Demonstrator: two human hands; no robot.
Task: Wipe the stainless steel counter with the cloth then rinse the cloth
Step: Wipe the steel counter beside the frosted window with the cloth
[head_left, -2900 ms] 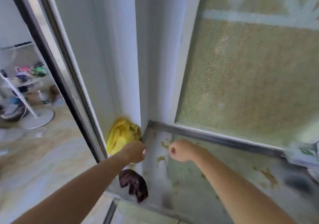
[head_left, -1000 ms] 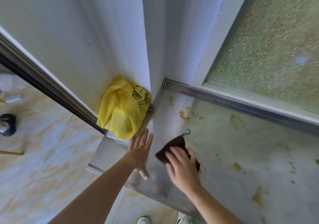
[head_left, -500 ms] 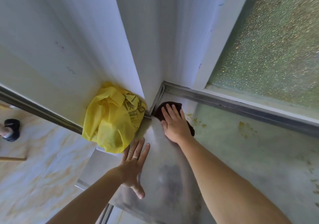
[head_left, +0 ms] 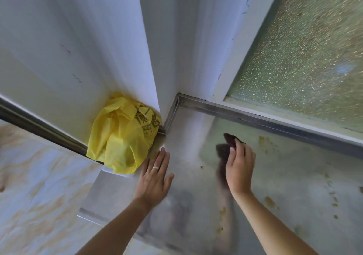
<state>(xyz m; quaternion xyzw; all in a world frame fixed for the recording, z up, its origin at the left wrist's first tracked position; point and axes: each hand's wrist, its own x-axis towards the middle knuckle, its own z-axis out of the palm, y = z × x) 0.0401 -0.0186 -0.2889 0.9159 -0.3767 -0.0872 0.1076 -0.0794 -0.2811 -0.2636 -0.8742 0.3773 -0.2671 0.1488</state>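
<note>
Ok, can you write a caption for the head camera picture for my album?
Right hand wiping the stained steel counter with a dark cloth, left hand flat beside a yellow bag.

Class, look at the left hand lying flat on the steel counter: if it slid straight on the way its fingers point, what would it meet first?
Probably the yellow plastic bag: the left hand points up-left, its fingertips nearly at the bag's edge.

Dark cloth (head_left: 225,150) under right hand (head_left: 239,168)
</note>
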